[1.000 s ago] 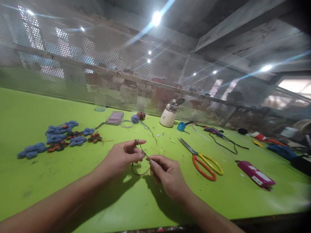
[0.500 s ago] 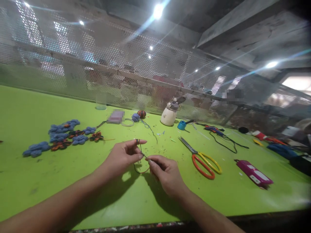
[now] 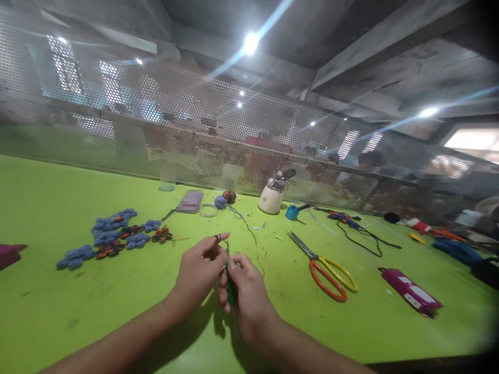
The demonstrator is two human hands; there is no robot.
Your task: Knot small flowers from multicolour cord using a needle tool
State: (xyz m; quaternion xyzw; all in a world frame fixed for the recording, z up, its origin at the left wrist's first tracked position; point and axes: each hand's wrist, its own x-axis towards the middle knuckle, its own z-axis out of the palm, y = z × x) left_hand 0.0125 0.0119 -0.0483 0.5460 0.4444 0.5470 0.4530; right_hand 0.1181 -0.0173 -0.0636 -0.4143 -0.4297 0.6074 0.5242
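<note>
The right hand (image 3: 251, 296) is gripping the crochet hook (image 3: 232, 292) by its stiff-looking green handle — the left hand (image 3: 198, 267) is pinching soft yarn (image 3: 219, 237), probably best held near the tip

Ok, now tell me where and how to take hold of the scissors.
Take the scissors by the orange loop and yellow loop, probably best from the near right side. They lie flat, loops toward the person and blades pointing away to the far left, so that side should keep fingers off the tips.
</note>
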